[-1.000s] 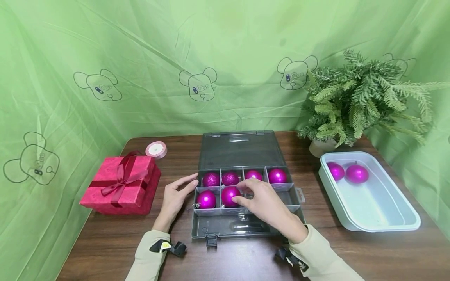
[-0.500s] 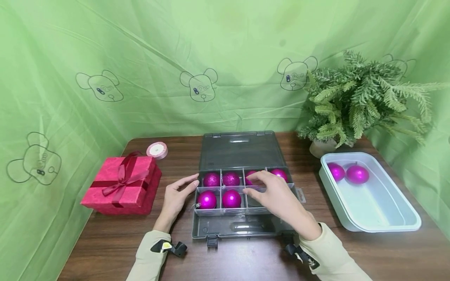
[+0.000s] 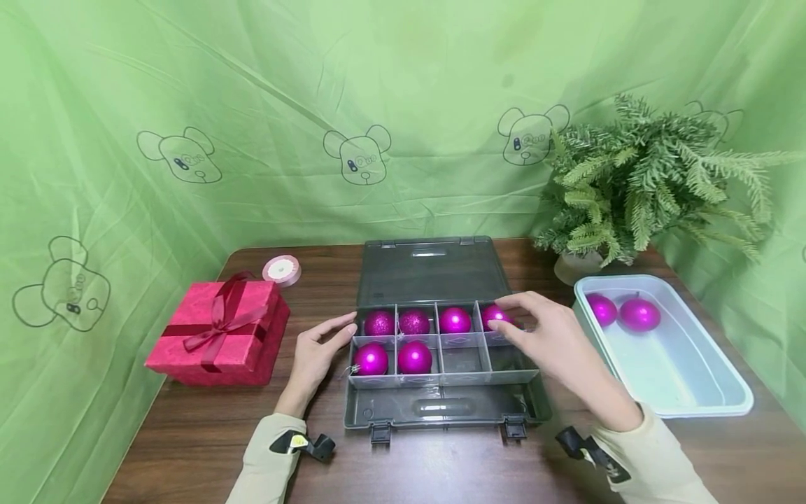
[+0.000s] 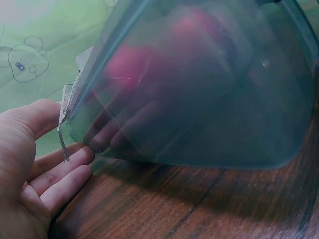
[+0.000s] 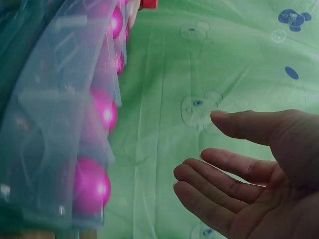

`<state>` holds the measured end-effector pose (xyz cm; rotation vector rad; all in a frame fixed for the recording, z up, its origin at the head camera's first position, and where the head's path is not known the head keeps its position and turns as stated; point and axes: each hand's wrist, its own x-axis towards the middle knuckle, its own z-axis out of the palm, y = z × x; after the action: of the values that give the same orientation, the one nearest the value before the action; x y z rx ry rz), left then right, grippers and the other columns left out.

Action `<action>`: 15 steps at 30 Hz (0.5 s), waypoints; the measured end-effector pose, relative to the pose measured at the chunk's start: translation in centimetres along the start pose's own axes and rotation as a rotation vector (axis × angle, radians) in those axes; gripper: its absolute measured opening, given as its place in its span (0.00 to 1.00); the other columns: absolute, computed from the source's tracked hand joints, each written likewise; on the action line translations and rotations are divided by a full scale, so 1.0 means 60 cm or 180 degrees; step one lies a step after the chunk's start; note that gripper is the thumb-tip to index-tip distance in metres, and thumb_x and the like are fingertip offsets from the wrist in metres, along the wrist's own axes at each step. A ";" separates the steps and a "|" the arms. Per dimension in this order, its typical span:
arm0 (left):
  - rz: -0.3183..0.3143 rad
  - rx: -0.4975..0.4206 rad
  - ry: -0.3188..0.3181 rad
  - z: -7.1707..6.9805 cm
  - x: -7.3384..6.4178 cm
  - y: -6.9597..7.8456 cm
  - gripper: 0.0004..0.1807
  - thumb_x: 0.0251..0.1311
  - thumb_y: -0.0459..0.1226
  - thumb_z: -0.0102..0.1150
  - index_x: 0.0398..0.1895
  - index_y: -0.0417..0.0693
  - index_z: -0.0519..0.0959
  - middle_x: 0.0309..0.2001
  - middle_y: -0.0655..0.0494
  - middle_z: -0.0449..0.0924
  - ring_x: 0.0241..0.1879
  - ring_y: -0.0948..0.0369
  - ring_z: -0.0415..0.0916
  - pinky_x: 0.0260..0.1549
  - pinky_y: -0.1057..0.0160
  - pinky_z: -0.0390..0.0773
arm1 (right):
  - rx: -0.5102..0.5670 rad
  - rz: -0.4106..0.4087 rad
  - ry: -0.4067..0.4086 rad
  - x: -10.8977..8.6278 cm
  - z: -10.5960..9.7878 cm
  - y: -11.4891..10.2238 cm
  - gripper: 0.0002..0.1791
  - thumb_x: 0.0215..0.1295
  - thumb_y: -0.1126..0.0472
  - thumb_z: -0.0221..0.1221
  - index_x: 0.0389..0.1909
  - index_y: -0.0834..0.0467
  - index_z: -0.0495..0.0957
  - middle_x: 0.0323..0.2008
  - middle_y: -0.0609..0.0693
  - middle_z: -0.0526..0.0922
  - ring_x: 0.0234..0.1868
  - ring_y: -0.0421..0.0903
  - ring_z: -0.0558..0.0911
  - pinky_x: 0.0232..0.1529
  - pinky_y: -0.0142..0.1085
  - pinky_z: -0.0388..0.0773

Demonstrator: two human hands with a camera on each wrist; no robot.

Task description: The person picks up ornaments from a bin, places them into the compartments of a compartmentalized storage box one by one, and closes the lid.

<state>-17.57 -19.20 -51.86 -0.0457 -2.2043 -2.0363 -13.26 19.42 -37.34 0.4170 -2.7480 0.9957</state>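
A dark see-through organizer case lies on the table with its lid folded back. Magenta ball ornaments fill the back row of compartments, two of them glittery. Two shiny ones, including this ornament, sit at the left of the front row; the two compartments to their right hold none. My left hand touches the case's left side with extended fingers, next to a silvery hanging cord. Over the case's right end, my right hand is empty, its fingers spread, overlapping the back-right ornament in the head view.
A pale blue-white tub with two magenta ornaments stands at the right. Behind it is a potted artificial fir. At the left are a red gift box with a bow and a pink ribbon spool. Green cloth hangs behind.
My right hand has let go of the second front-row ornament and moved right, toward the tub side, leaving that ornament in its compartment. The left hand has stayed at the case's side.
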 end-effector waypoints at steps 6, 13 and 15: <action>0.0014 0.0028 0.0000 0.000 -0.001 0.000 0.16 0.64 0.38 0.77 0.54 0.46 0.90 0.54 0.52 0.89 0.57 0.62 0.83 0.53 0.67 0.81 | -0.0055 0.0054 0.0090 -0.011 -0.032 0.030 0.21 0.69 0.56 0.72 0.57 0.61 0.85 0.56 0.61 0.87 0.57 0.66 0.84 0.57 0.64 0.77; 0.0018 0.0020 -0.0016 0.000 -0.002 0.001 0.17 0.64 0.37 0.77 0.55 0.46 0.90 0.55 0.52 0.89 0.57 0.62 0.83 0.54 0.67 0.81 | -0.0194 0.0096 0.0242 -0.025 -0.057 0.075 0.22 0.67 0.56 0.74 0.56 0.63 0.85 0.53 0.64 0.87 0.49 0.68 0.87 0.50 0.65 0.80; 0.0013 0.0007 -0.0018 -0.001 -0.002 0.002 0.17 0.64 0.37 0.77 0.55 0.45 0.90 0.55 0.51 0.89 0.57 0.62 0.83 0.54 0.67 0.82 | -0.0254 0.0142 0.0262 -0.029 -0.063 0.087 0.22 0.67 0.55 0.74 0.56 0.63 0.85 0.54 0.66 0.87 0.51 0.69 0.86 0.52 0.66 0.79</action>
<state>-17.46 -19.21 -51.76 -0.0558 -2.2080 -2.0342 -13.00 26.08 -38.06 0.2967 -2.7232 0.8892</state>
